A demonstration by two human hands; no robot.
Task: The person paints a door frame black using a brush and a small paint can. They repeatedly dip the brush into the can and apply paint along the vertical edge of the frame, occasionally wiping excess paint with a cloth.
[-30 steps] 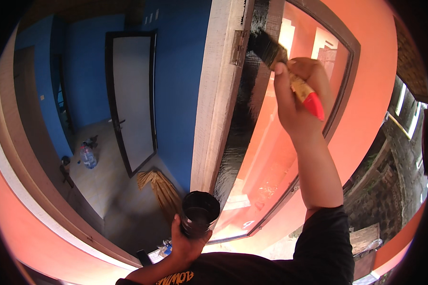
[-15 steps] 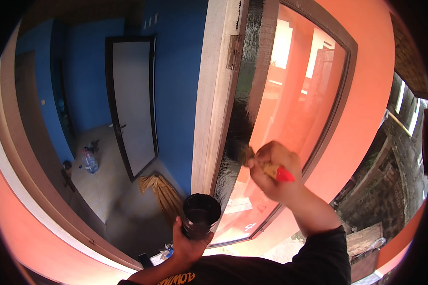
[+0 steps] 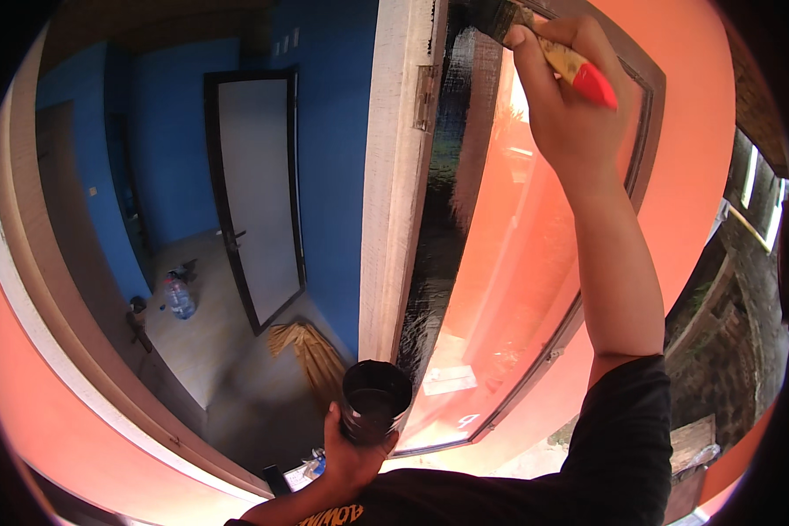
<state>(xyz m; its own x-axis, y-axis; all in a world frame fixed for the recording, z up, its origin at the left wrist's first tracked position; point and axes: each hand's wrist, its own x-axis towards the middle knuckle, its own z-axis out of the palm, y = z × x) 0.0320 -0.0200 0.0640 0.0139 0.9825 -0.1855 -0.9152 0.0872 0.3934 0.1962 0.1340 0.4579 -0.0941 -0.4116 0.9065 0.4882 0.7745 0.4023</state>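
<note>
My right hand [image 3: 579, 114] is raised to the upper part of a wooden frame with glass, its fingers closed round a paintbrush [image 3: 563, 63] with a pale handle and red tip. The bristles lie against the frame near its top and are partly hidden by the fingers. Glossy wet black paint covers the frame's upright [image 3: 438, 210], with a ragged brushed edge over brown wood. Low in front of me, my left hand [image 3: 351, 460] grips a black paint can [image 3: 377, 390] from below and the side. The can is open at the top and dark inside.
Left of the black upright stands a pale bare wood post [image 3: 386, 219] with a hinge [image 3: 424, 96]. The glass pane [image 3: 491, 289] lies to its right. Inside the blue room are a door [image 3: 259, 184], a plastic bottle [image 3: 180, 300] and a gold-brown cloth [image 3: 311, 351].
My right hand has carried the paintbrush up the frame, from its lower middle to near the top, and the arm is stretched further. My left hand still holds the paint can in nearly the same place.
</note>
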